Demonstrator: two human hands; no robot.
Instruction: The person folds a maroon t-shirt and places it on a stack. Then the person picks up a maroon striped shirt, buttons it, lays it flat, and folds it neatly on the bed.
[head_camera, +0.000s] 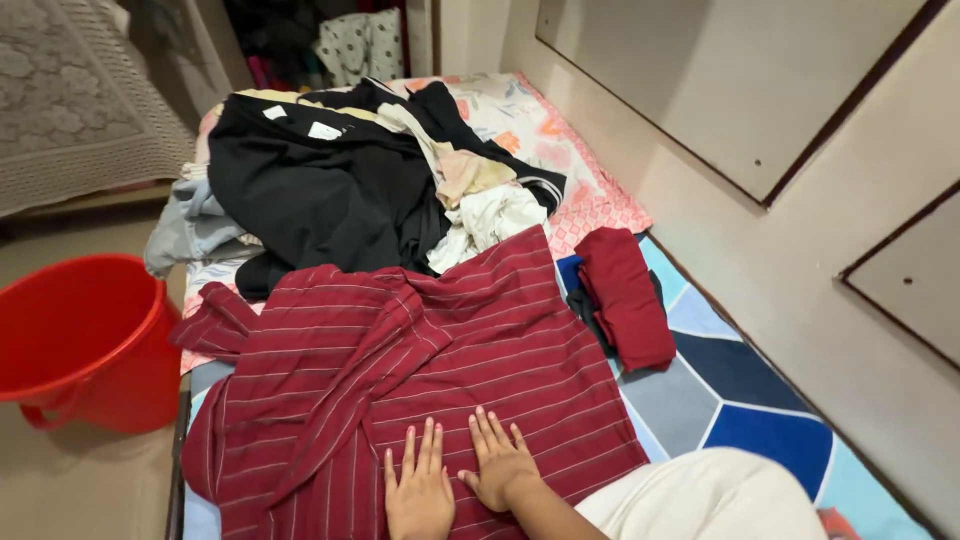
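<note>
Two hands: both of yours lie flat, side by side, at the near edge of the scene.
Left hand (418, 492): palm down, fingers straight and slightly spread, gripping nothing — it presses on the red striped shirt (400, 380).
Right hand (497, 462): likewise flat and unclenched, fingers pointing away from you, resting on the same cloth just beside your left hand; the thumbs are nearly touching.
Red striped shirt: dark red with thin pale stripes, spread across the bed (740, 390) directly in front of you; one sleeve is folded diagonally over the body, and the other sleeve trails toward the left edge.
Clothes pile (350, 170): a heap of black, cream and white garments lying beyond the shirt, its near edge overlapping the shirt's far hem.
Folded maroon cloth (628, 295): set on a darker piece to the right of the shirt, close to it, beside the wall.
Bed cover: geometric panels in blue, grey and pale blue near you — a pink floral sheet (590, 200) shows farther away under the pile.
Red bucket (85, 340): stands on the floor to your left, beside the bed.
</note>
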